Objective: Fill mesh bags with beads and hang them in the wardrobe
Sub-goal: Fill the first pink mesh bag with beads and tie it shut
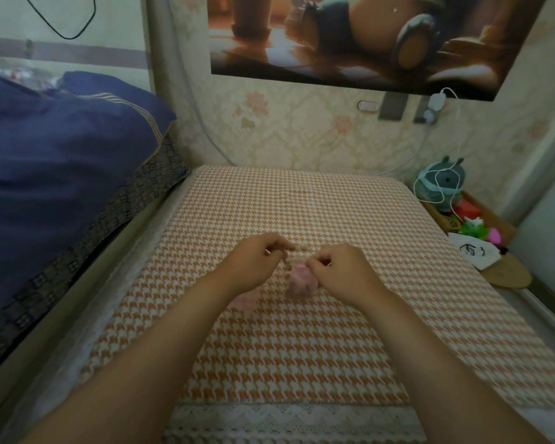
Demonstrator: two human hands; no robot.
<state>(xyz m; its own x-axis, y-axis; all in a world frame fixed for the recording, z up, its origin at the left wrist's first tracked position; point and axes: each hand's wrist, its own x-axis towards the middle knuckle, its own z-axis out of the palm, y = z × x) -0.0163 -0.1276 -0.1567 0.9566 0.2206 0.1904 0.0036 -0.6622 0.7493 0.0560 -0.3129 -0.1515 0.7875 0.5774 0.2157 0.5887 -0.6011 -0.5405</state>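
Pinching with curled fingers, left hand (257, 259) and right hand (342, 272) close together at the top of a blurred pink mesh bag (300, 278), mid-way on the houndstooth cloth (302, 347). Beads impossible to make out. Near left, another pink patch (247, 299), half hidden under the forearm.

No text, number or brand legible anywhere in view. Black brush-like marks on white cloth pouch (473, 253), just beside right edge of counter (302, 347): too blurred to read, letters or drawing not distinguishable. Wall poster (366, 40): cartoon picture only, no lettering made out. Faint dark marks on tan oval board (507, 276) next to pouch: too small to tell.
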